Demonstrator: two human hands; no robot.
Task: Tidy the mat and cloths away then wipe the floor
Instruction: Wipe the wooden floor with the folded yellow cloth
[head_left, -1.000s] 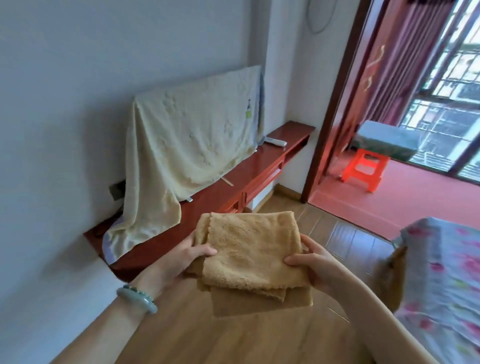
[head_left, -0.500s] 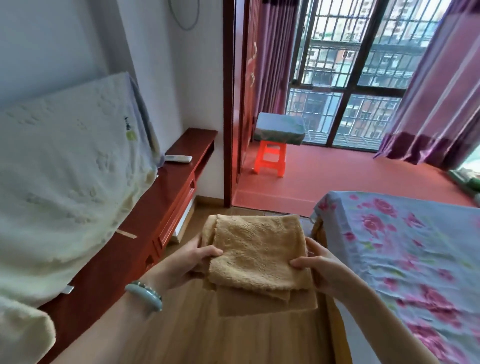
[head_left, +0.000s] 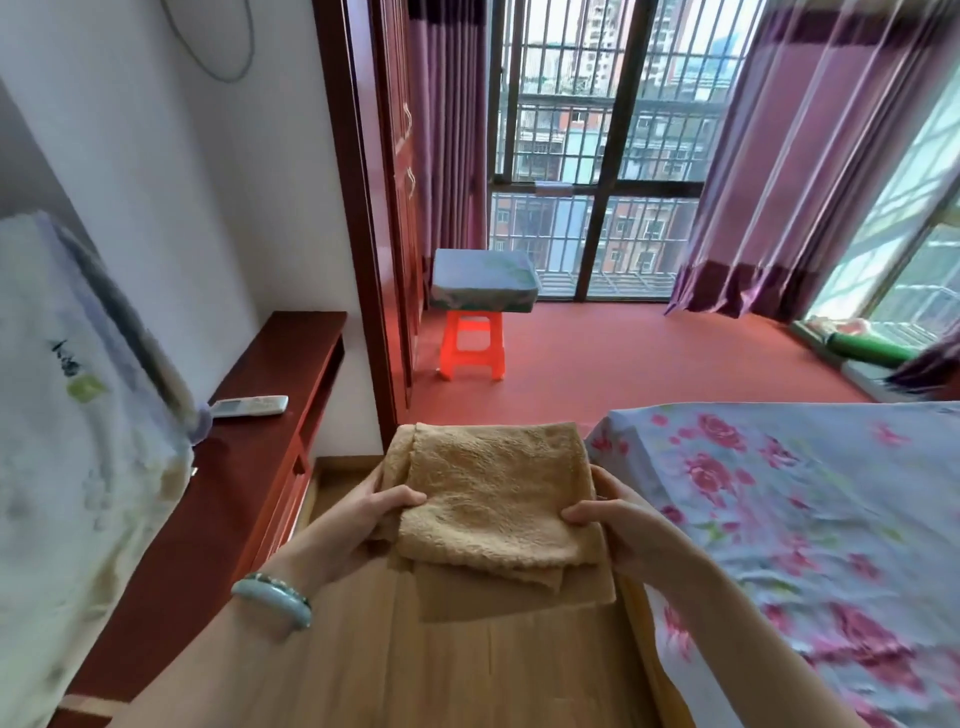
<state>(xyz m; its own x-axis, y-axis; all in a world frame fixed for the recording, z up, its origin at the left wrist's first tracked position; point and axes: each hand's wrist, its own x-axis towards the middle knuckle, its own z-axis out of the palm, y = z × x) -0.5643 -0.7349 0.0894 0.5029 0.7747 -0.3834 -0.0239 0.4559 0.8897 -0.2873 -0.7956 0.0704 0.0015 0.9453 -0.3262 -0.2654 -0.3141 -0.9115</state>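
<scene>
The left grip and the right grip are two bare hands. Together they hold a folded tan cloth up in the air. Each grip is curled round one side of the cloth. The left thumb lies on top of the left edge and the right thumb lies on top of the right edge. The other fingers are under the cloth and mostly hidden. The cloth is fluffy, and a flat bottom layer sticks out at the near edge.

The cloth is above the wood floor, between the red-brown bench on the left and the corner of the bed on the right. The bed has a sheet with pink flowers. A green bracelet is on the left wrist.

A white remote lies near the far end of the bench. A cream cover hangs over something on the bench. Past the doorway, an orange stool stands on a red floor with a grey cushion on top. Purple curtains hang by the window.
</scene>
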